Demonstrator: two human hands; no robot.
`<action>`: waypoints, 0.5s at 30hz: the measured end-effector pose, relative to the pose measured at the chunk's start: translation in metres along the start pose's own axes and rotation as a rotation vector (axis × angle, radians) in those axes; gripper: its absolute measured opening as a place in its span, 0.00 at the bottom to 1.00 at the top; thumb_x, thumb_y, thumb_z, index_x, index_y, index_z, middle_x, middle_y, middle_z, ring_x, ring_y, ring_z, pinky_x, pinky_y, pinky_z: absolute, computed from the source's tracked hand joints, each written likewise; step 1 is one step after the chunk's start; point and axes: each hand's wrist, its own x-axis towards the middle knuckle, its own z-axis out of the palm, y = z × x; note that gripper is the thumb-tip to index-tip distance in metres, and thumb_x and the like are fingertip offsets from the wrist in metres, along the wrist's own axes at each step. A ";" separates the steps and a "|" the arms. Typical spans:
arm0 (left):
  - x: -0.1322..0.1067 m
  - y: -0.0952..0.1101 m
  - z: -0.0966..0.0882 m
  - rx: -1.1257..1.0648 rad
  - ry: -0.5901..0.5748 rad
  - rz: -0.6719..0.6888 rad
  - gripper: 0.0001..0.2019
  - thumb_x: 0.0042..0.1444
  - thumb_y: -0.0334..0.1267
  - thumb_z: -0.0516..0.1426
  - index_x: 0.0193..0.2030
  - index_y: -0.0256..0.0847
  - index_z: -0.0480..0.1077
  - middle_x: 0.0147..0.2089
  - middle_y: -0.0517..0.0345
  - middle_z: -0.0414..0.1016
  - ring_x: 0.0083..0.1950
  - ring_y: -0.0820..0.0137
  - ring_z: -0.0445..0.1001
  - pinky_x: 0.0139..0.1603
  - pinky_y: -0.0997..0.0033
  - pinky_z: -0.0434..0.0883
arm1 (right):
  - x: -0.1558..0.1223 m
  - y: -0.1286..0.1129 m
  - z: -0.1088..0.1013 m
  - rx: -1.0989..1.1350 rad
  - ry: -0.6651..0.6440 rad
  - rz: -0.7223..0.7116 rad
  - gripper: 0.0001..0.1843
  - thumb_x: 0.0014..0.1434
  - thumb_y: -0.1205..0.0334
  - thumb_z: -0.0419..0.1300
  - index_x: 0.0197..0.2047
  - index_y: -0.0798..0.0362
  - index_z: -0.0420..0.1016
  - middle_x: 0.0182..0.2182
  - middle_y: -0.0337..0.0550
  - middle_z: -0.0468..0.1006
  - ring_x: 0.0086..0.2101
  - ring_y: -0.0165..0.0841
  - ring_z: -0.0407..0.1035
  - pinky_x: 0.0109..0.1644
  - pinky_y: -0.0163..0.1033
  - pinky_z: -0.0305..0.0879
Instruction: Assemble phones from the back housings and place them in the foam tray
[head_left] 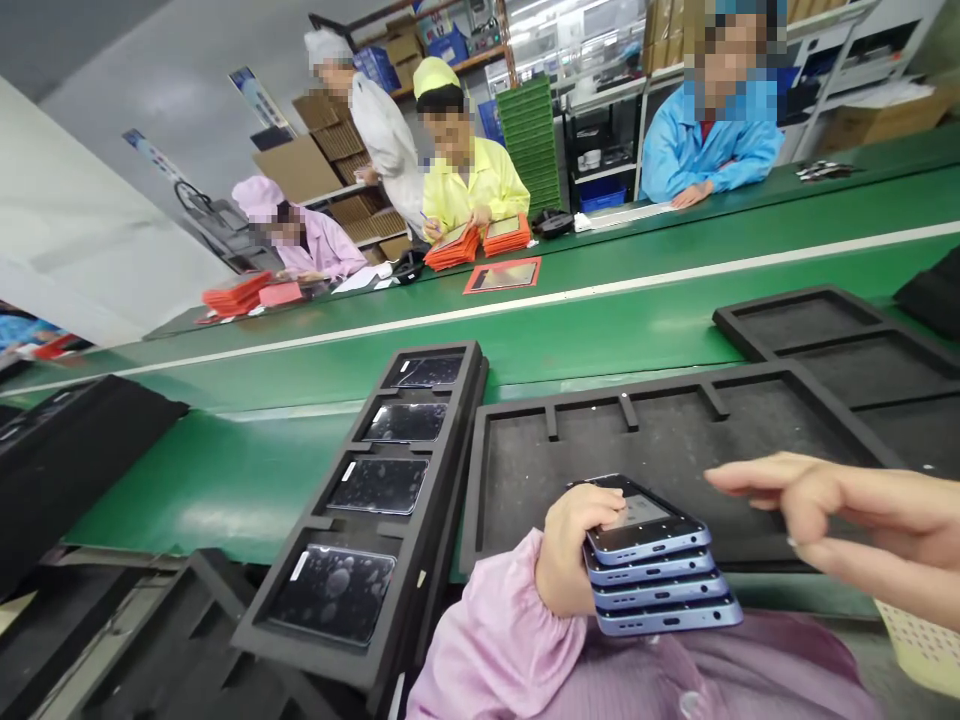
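Across a busy workshop, co-workers [487,185] line the far edge of a long green counter [585,350]. Along its near edge, a wide black tray [525,470] lies beside a narrow tray [442,480], with another dark tray [810,325] crowding the wide one's far right corner. Each of the narrow tray's four compartments carries a phone [379,485], a row that looks complete; a blue-edged stack of four phones [660,590] sits in no compartment, blocking sight of the wide tray's near edge. The left hand [574,545] grips that stack's side; the right hand [847,510], fingers loosely parted, touches nothing.
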 end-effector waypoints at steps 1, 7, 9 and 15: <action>0.002 0.002 0.000 0.007 -0.007 0.004 0.10 0.59 0.45 0.54 0.39 0.39 0.67 0.34 0.52 0.76 0.36 0.66 0.77 0.38 0.67 0.75 | 0.011 -0.010 0.005 0.019 -0.074 0.013 0.10 0.47 0.54 0.64 0.19 0.46 0.72 0.41 0.44 0.78 0.40 0.43 0.73 0.38 0.39 0.72; 0.002 0.004 -0.002 0.054 -0.026 -0.024 0.09 0.58 0.44 0.54 0.38 0.40 0.66 0.34 0.53 0.76 0.36 0.66 0.78 0.37 0.67 0.76 | 0.035 -0.024 0.026 0.179 -0.389 0.099 0.08 0.53 0.61 0.59 0.24 0.52 0.68 0.43 0.42 0.77 0.43 0.40 0.72 0.45 0.40 0.70; 0.000 0.004 -0.001 0.072 -0.019 -0.047 0.09 0.58 0.44 0.55 0.37 0.40 0.66 0.34 0.54 0.77 0.35 0.66 0.78 0.36 0.67 0.76 | 0.038 -0.024 0.029 0.198 -0.462 0.127 0.07 0.53 0.62 0.58 0.25 0.53 0.68 0.44 0.42 0.76 0.43 0.39 0.72 0.44 0.39 0.69; 0.001 0.004 -0.001 0.073 -0.044 -0.040 0.08 0.57 0.43 0.55 0.38 0.41 0.66 0.32 0.54 0.76 0.34 0.63 0.78 0.34 0.66 0.76 | 0.045 -0.031 0.034 0.084 -0.575 0.143 0.05 0.53 0.62 0.56 0.28 0.53 0.70 0.42 0.41 0.76 0.40 0.36 0.70 0.43 0.36 0.66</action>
